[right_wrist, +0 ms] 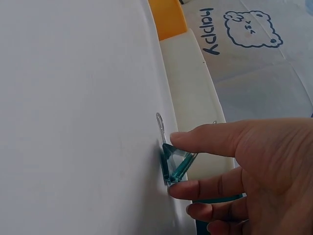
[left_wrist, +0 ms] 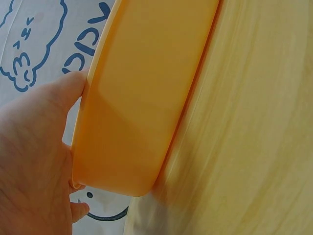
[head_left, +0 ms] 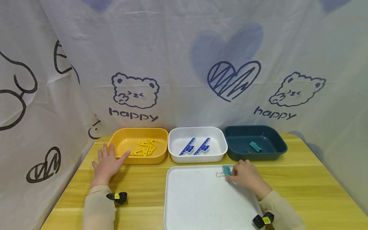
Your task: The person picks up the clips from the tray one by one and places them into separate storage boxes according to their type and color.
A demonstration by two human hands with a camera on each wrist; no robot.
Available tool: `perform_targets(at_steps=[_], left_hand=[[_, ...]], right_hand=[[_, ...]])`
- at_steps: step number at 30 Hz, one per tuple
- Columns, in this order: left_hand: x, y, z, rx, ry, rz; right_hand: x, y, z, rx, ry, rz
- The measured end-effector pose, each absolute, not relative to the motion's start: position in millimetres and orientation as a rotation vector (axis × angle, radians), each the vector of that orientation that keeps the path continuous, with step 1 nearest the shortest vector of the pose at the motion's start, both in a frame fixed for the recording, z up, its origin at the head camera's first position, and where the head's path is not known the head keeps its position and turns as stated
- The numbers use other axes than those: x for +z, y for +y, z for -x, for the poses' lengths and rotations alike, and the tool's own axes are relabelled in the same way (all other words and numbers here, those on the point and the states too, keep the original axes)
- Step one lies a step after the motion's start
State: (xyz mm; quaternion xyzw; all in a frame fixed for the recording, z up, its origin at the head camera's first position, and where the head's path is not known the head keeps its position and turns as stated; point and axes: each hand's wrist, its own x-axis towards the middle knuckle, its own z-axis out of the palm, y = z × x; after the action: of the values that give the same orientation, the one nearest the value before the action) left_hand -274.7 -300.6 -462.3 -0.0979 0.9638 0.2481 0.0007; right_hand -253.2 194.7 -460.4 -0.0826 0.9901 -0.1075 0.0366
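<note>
My right hand (head_left: pixel 249 175) pinches a teal binder clip (head_left: pixel 227 170) by its body between thumb and index finger, over the far right edge of the white tray (head_left: pixel 184 198). In the right wrist view, the binder clip (right_wrist: pixel 176 164) shows its wire handles, with the other fingers curled below. My left hand (head_left: pixel 107 163) lies with spread fingers on the left front corner of the yellow bin (head_left: pixel 155 159). The thumb touches that bin's rim in the left wrist view. Several yellow clothespin-like clips (head_left: pixel 148 149) lie inside the bin.
A white bin (head_left: pixel 198 158) holds two blue-and-white clips (head_left: pixel 188 147) in the middle. The dark teal bin (head_left: pixel 247 156) to its right has another teal binder clip (head_left: pixel 255 146) in it. Behind the bins hangs a printed curtain (head_left: pixel 184 64), at the table's far edge.
</note>
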Motion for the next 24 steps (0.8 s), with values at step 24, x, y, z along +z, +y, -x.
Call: perform_targets(at_steps=[24], left_hand=[[-462,-300,275,0.774,3.032,0.308]], right_hand=[[-465,206,256,-0.534,2.989,0.305]])
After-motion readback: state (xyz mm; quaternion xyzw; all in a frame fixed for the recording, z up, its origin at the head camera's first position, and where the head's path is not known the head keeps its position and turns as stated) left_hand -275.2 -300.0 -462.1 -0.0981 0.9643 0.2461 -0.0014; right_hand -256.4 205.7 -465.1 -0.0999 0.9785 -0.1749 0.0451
